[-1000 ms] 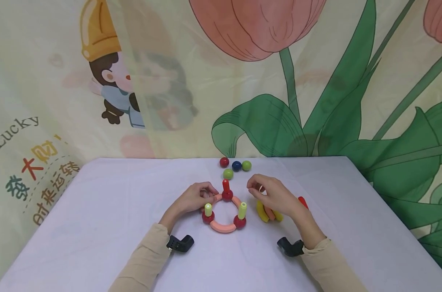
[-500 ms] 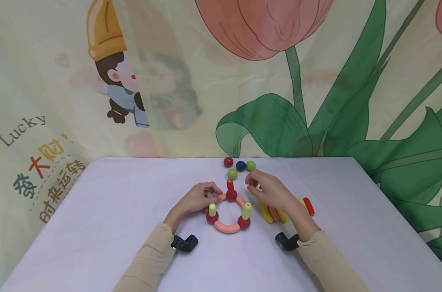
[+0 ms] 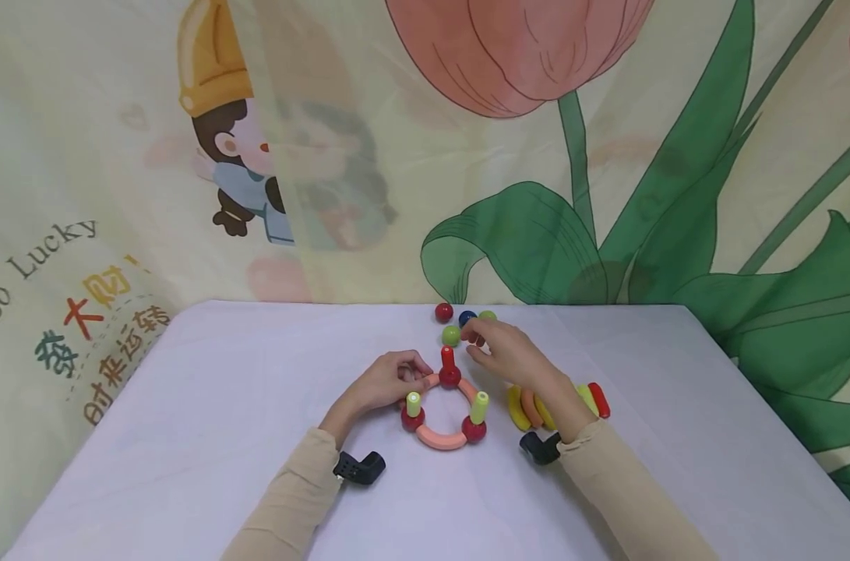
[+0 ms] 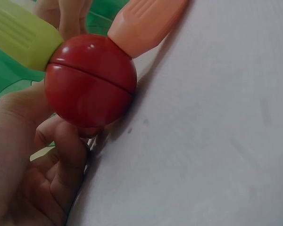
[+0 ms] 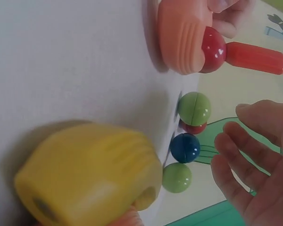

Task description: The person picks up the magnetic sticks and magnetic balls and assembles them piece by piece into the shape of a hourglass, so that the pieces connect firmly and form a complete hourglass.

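Note:
A ring of salmon-pink curved sticks (image 3: pixel 442 441) and red balls (image 3: pixel 474 430) lies on the table. From its balls rise a red stick (image 3: pixel 448 358) and two yellow-green sticks (image 3: pixel 479 407). My left hand (image 3: pixel 386 380) pinches the curved stick at the ring's back left; in the left wrist view a red ball (image 4: pixel 90 80) partly hides that hand. Its fingers loosely bent, my right hand (image 3: pixel 509 351) holds nothing and reaches over the table near a green ball (image 3: pixel 451 336) and a blue ball (image 3: pixel 467 318). The right wrist view shows a gap between its fingertips and the balls.
A red ball (image 3: pixel 443 312) and another green ball (image 3: pixel 488 315) sit near the table's back edge. Under the right forearm lie yellow curved sticks (image 3: pixel 518 408), an orange one (image 3: pixel 531 408) and a red stick (image 3: pixel 599 400). A printed cloth (image 3: pixel 354 273) hangs behind.
My right hand has moved away from above the yellow curved sticks, forward and left to the loose balls. The left hand keeps its place at the ring. The head view has swung slightly left.

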A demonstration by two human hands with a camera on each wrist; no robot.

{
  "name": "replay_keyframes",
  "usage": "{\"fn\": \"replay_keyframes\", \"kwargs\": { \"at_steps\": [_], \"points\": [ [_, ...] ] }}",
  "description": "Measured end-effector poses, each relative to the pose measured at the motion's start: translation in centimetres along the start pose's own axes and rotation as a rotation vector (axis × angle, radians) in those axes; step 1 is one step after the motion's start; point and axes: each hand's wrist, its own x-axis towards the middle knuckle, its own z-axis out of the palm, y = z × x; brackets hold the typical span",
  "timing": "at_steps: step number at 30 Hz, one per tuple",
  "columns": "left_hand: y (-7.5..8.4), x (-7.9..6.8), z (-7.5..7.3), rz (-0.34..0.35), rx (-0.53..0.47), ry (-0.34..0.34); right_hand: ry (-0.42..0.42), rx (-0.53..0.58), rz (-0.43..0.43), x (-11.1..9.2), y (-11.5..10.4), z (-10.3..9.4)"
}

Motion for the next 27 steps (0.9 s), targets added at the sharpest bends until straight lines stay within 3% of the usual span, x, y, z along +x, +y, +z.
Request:
{"fn": "replay_keyframes", "kwargs": {
  "at_steps": [15, 27],
  "points": [
    [0.0, 0.0, 0.0, 0.052, -0.029, 0.0, -0.021, -0.051, -0.016, 2.0, 0.0, 0.8],
    [0.2, -0.1, 0.0, 0.05, -0.034, -0.002, -0.047, -0.074, 0.067, 3.0, -0.4, 1.6]
  ]
}}
